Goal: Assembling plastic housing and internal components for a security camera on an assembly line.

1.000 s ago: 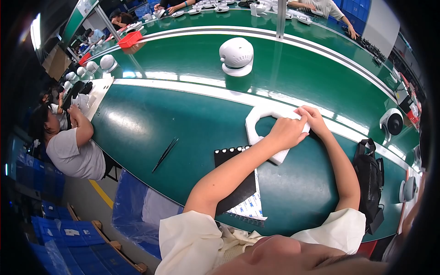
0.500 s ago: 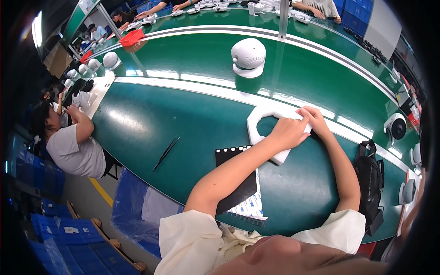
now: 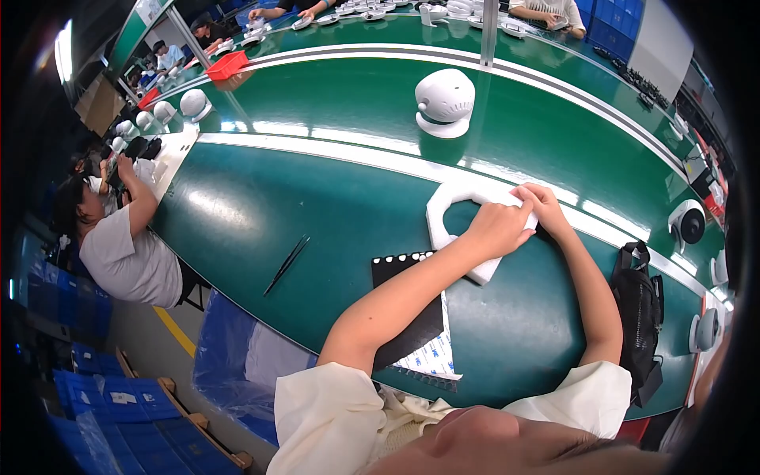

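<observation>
A white foam-like holder (image 3: 440, 203) with a large rounded opening lies on the green bench at its far edge. My left hand (image 3: 500, 226) rests on the holder's right part, fingers curled and closed. My right hand (image 3: 542, 209) meets it there from the right, its bent fingers touching the left hand's fingertips. What the fingers hold, if anything, is hidden. Beneath my left forearm lie a black sheet (image 3: 408, 317) with white dots along its top edge and a white printed backing sheet (image 3: 434, 356).
Black tweezers (image 3: 286, 265) lie to the left on the bench (image 3: 237, 198). A black bag (image 3: 637, 317) sits at the right. Beyond runs a green conveyor (image 3: 332, 95) with a white round-headed device (image 3: 445, 103) and others. Co-workers sit left and opposite; a red bin (image 3: 227, 66) stands far left.
The white devices on the conveyor have shifted right. The co-worker at the left has raised an arm. My hands and the holder have stayed in place.
</observation>
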Action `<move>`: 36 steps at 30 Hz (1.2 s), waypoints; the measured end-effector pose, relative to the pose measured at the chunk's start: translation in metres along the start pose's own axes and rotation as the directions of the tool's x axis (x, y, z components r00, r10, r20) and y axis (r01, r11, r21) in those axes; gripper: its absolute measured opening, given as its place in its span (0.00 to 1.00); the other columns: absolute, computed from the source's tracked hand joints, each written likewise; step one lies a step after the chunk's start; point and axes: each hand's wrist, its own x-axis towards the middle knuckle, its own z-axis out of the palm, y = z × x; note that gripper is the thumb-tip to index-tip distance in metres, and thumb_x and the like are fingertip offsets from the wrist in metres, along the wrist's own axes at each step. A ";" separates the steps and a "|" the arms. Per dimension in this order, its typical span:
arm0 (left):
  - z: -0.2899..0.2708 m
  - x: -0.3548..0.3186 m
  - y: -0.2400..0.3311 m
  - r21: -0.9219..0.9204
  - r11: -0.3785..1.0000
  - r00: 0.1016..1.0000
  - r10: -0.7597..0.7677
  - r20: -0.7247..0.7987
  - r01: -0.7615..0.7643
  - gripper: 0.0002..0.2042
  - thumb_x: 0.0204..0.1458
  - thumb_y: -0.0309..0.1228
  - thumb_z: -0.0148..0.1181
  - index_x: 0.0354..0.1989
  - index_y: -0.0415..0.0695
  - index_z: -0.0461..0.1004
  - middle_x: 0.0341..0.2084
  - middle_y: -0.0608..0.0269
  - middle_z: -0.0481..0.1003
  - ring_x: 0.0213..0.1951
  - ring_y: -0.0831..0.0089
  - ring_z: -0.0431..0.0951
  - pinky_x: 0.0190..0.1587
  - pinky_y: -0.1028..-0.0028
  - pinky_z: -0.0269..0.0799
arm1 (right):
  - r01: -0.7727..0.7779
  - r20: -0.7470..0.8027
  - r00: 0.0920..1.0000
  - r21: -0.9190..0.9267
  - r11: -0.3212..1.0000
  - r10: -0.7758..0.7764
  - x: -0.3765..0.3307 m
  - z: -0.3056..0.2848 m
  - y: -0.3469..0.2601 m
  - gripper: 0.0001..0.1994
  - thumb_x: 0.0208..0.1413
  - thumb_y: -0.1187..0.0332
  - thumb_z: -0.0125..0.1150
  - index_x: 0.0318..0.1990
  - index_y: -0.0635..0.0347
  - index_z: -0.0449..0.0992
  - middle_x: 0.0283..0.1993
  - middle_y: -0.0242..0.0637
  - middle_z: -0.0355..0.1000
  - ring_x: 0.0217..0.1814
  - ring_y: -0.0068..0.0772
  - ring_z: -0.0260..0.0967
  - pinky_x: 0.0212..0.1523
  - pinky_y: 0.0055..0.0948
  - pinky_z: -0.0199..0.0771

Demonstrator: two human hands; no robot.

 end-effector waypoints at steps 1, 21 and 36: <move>0.000 0.000 0.000 0.003 1.000 1.000 -0.002 0.004 0.002 0.25 0.43 0.38 0.58 0.44 0.32 0.61 0.14 0.59 0.71 0.18 0.62 0.73 0.20 0.69 0.67 | -0.003 0.000 1.000 -0.001 1.000 0.003 0.000 0.000 0.000 0.13 0.56 0.64 0.47 0.32 0.65 0.74 0.26 0.28 0.67 0.28 0.16 0.60 0.30 0.18 0.61; -0.001 0.000 0.000 -0.004 1.000 1.000 -0.006 0.007 0.006 0.25 0.43 0.38 0.58 0.44 0.31 0.61 0.13 0.58 0.71 0.18 0.61 0.73 0.20 0.67 0.67 | 0.043 -0.001 0.999 -0.057 0.997 -0.043 0.001 0.001 -0.003 0.13 0.55 0.65 0.47 0.31 0.67 0.74 0.24 0.30 0.68 0.27 0.17 0.60 0.31 0.19 0.61; -0.002 0.000 0.001 -0.021 0.999 0.998 -0.044 0.050 0.045 0.24 0.44 0.38 0.57 0.45 0.35 0.60 0.18 0.56 0.73 0.21 0.60 0.74 0.22 0.65 0.68 | 0.028 0.005 1.000 -0.041 0.999 -0.028 0.001 0.000 -0.001 0.13 0.55 0.65 0.47 0.32 0.67 0.74 0.26 0.30 0.68 0.28 0.16 0.61 0.30 0.18 0.62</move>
